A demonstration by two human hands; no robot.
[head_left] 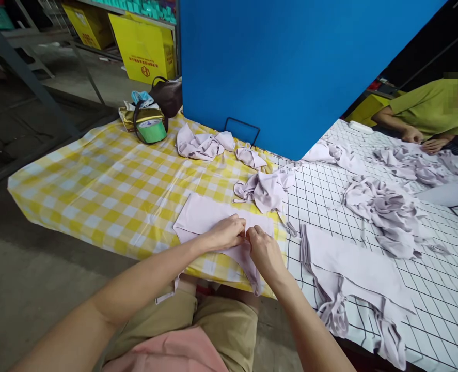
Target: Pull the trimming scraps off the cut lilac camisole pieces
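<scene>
A pale lilac fabric piece [203, 216] lies spread on the yellow checked cloth, part of it hanging over the front edge, with a thin strap dangling at the left. Over its right half, my left hand [231, 231] and my right hand [263, 247] nearly meet, fingers pinched on the fabric. The fingertips hide the exact spot they grip. Just beyond lies a crumpled lilac piece [267, 191] with straps. To the right, a stack of flat lilac pieces [356, 263] rests on the white grid cloth, its straps bundled towards the front.
A large blue panel [283, 67] stands across the back of the table. More crumpled fabric [387, 212] lies at the right, where a person in a green top [430, 111] handles similar pieces. A green tape roll [152, 131] and dark bag [169, 98] sit at the back left.
</scene>
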